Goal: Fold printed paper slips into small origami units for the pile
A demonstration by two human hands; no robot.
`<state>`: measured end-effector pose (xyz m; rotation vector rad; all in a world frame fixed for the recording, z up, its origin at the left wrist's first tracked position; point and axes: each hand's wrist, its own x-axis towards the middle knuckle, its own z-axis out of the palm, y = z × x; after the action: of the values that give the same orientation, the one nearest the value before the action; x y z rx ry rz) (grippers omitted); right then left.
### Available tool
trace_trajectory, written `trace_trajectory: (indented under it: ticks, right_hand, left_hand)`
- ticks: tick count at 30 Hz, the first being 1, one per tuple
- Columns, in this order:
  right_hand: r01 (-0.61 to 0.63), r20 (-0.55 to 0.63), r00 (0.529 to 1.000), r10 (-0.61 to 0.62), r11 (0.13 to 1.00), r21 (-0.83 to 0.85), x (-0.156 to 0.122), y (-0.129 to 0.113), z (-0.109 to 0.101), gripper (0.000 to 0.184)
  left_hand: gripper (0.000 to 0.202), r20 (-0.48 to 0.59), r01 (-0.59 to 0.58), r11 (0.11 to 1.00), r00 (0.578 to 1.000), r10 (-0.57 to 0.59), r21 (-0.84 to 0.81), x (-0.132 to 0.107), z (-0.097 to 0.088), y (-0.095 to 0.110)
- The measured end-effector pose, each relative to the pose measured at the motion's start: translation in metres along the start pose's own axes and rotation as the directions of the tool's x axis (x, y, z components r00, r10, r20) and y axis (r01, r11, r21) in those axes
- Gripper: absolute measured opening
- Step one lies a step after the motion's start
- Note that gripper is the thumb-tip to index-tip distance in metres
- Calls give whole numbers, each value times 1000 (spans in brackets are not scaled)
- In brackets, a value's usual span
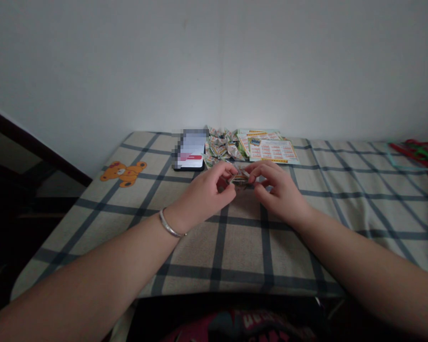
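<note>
Between my two hands, just above the checked tablecloth, is a small folded paper piece (240, 179) with printed colours. My left hand (217, 184) grips its left side between thumb and fingers; a silver bangle is on that wrist. At its right side, the curled fingers of my right hand (274, 184) pinch the paper too. The fingers partly hide its shape. Right behind my hands lies a pile of similar folded paper pieces (219, 145). Beside that pile are several flat printed cards (273, 151), which overlap one another.
A phone (190, 152) with its screen lit lies left of the folded pile. The checked tablecloth (235, 247) has a bear picture (123, 174) at the left. Red and green items (423, 154) are at the far right. A white wall (214, 61) stands behind the table.
</note>
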<state>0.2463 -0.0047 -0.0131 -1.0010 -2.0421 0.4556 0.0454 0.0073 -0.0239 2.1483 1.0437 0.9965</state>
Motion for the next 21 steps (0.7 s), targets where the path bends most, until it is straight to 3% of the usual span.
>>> trace_trajectory:
  ticks: [2,5,9,14,21]
  right_hand:
    - [-34,21,999,34,999,15,0,1,2,9]
    - [-125,14,992,124,988,93,-1,5,6,18]
    - [-227,27,973,231,916,331,-1,10,11,17]
    - [-177,-19,977,212,859,481,1,10,12,14]
    - [-157,-44,976,213,830,535,3,9,10,14]
  left_hand:
    - [27,-3,-4,1000,1000,4,9,1,-1,0]
    - [24,-6,23,999,1000,-23,-23,3,0,-2]
    - [26,-19,70,984,997,-74,-165,5,2,-7]
    - [27,12,68,943,998,-67,-325,7,2,-6]
    - [28,-14,108,947,993,-117,-303,10,-3,-2]
